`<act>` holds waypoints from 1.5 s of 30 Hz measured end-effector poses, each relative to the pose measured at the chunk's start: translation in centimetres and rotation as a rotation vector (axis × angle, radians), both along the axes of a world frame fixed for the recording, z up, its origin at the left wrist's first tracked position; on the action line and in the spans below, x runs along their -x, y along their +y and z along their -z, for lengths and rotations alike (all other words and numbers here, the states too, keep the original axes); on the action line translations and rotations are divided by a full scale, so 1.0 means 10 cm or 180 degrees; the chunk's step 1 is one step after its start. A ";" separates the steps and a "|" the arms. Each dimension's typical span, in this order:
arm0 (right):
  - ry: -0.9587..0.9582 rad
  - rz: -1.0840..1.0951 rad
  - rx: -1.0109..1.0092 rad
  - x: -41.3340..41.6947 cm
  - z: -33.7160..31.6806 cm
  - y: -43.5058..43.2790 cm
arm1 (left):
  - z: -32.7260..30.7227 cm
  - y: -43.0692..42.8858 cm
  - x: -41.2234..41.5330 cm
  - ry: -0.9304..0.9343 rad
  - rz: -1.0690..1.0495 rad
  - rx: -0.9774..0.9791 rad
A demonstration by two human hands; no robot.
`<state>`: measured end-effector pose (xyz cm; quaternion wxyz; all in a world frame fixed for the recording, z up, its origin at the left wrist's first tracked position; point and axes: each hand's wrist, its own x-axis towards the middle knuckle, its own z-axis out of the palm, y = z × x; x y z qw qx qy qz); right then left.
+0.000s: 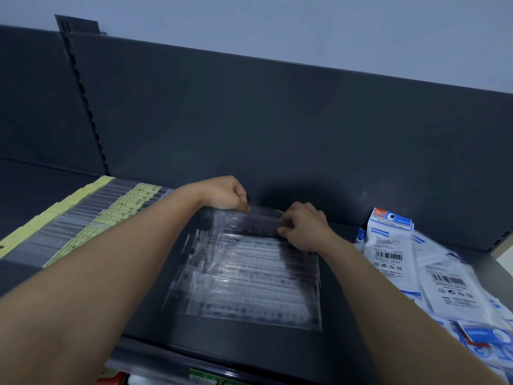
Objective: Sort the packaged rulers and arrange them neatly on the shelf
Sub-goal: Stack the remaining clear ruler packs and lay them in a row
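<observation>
Shelf [244,340], dark grey, seen from above; dark back panel [277,120] behind it.

Far left: a row of yellow-carded ruler packets [83,220], clear sleeves with yellow header cards. They lie flat, overlapping one another, and run diagonally toward the back panel. Each sleeve holds a ruler, but the print is too blurred to read.

Left grip [224,194]: arm stretched forward across the shelf, wrist bent, fingers curled down. It pinches the left end of one clear ruler packet [255,222].

That packet lies crosswise near the back panel, at the far end of the middle row of clear ruler packets [249,279]. The row lies flat on the shelf, sleeves overlapping like shingles, with rulers with white, red and blue markings inside them. The held packet's near edge overlaps the next sleeve in the row.

Right grip [304,227]: arm reaches in from the lower right, knuckles up, fingers curled onto the right end of the same packet. Both grips are closed on it, one at each end.

Far right: a loose heap of white-and-blue geometric set packets [444,276], barcodes facing up, lying at mixed angles, apart from the middle row.
</observation>
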<state>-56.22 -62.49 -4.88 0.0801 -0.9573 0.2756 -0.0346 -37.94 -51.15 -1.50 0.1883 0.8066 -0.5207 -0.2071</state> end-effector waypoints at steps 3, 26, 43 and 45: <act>0.0023 0.0020 0.0004 0.01 0.01 -0.01 | 0.00 0.04 -0.05 -0.0134 -0.0089 -0.0041; -0.0104 0.0124 -0.0205 -0.03 0.14 0.00 | 0.28 0.16 0.08 -0.1391 0.0010 -0.0372; -0.0050 0.0360 -0.0682 0.14 0.28 0.10 | 0.46 0.41 0.33 -0.0755 0.0193 -0.0917; -0.0140 0.0328 -0.0681 0.16 0.27 0.12 | 0.46 0.42 0.32 -0.0785 0.0183 -0.0862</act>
